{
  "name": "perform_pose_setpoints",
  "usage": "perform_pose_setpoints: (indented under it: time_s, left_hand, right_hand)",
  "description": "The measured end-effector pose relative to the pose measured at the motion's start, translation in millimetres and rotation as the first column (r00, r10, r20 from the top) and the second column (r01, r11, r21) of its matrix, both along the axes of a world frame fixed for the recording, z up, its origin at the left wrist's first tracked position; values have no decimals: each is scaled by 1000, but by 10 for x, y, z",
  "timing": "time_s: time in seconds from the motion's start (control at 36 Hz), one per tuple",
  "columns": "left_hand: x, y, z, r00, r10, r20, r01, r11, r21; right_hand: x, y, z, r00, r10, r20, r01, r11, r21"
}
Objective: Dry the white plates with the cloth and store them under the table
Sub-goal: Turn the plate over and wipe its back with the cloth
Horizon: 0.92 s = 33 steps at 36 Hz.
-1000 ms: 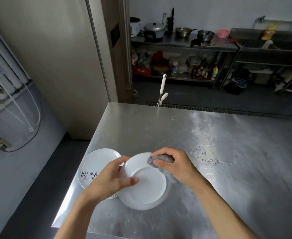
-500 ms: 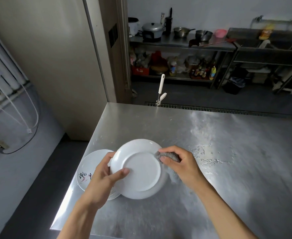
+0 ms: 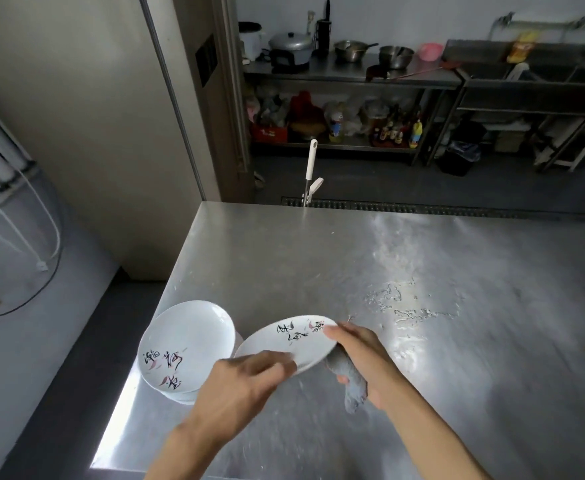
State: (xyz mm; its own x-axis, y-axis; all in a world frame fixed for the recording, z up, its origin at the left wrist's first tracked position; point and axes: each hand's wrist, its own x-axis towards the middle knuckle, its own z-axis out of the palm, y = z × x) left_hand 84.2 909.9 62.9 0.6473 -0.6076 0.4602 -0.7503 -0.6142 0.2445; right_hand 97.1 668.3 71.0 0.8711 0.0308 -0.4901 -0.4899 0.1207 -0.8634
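Back steel shelf unit has a lidded silver metal pot near its left end (pink plastic bowl further right).

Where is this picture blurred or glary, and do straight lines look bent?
Head view: the left hand gripping the plate is smeared by motion; the right hand with the cloth is sharper; glare streaks the steel table; the wide lens bows the door frame.

cloth mostly hidden beneath plate, left hand motion-blurred
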Motion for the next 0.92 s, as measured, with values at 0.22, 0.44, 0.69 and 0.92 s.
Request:
perform_pose_setpoints:
  time_s: [0.22,0.44,0.69,0.92]
  left_hand:
    - [-102,-37,-451,837,71,-543,-125,990,-62]
    - [-23,-431,-826,267,-21,-964,-641,743,-193]
    - [-55,-938,-1198,79,-63,-995,-729,677,-101]
    - [-181,-1448,-1353,-75,-132,-988,-830,558,-11]
  right_hand:
    - [-250,-230,-379,995,-64,80,69,996,-59]
    - [-404,-632,-641,996,26,83,-5,972,-236]
    - [-520,-1044,-1136,999,-7,-41,-16,846,-533]
    - [-701,-1161,-1518,980,-74,-185,-46,818,-573]
